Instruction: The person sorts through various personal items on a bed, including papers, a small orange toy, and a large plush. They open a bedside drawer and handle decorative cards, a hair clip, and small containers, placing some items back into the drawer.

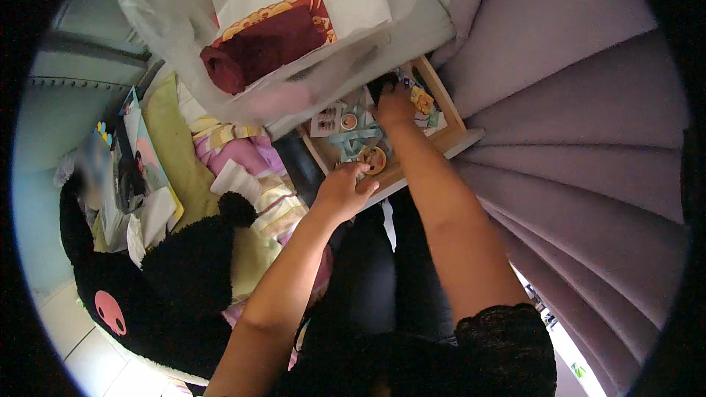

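A wooden drawer (462, 134) stands pulled out, filled with small things. My right hand (396, 108) reaches into its far part, its fingers curled down beside a dark black item (381, 87); what they grip is hidden. At the drawer's near left corner is my left hand (344, 192), thumb and fingers apart, holding nothing. Close to its fingertips lies a round yellowish tin-like piece (373, 159). Light blue ribbon (360, 136) winds through the middle of the drawer, around a small round item (348, 122). A yellow packet (422, 100) lies to the right of my right hand.
Over the drawer, a surface carries a translucent plastic bag (162, 22) with a dark red cloth (265, 48) on it. Purple-grey curtain folds (559, 103) hang at the right. A black plush (187, 276) and rumpled bedding (173, 154) lie at the left, with books and papers (140, 147).
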`<move>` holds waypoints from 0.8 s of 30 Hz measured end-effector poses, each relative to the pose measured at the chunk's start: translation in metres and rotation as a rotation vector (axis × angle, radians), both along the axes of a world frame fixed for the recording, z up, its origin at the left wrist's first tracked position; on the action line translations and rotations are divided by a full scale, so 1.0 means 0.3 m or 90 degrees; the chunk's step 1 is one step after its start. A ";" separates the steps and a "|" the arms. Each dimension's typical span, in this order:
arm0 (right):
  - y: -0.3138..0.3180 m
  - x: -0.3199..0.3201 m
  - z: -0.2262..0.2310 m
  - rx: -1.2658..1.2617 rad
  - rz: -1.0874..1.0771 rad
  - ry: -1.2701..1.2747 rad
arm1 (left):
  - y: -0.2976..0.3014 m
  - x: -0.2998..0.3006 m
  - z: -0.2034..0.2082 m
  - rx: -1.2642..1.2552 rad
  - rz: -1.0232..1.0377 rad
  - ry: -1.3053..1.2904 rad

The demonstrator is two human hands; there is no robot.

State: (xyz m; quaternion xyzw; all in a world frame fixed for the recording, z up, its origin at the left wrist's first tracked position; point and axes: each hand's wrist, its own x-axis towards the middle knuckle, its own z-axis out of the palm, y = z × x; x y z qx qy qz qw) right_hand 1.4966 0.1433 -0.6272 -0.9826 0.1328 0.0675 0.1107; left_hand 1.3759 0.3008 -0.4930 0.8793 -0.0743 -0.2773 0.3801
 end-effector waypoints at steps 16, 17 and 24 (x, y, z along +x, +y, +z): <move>-0.127 -0.544 0.727 1.285 -0.290 0.274 | 0.004 -0.135 0.326 -0.543 0.439 0.262; -0.093 -0.593 0.806 1.283 -0.270 0.276 | 0.008 -0.154 0.360 -0.591 0.431 0.280; 0.032 -0.824 1.051 1.132 -0.198 0.189 | 0.156 -0.362 0.577 -0.695 0.519 0.167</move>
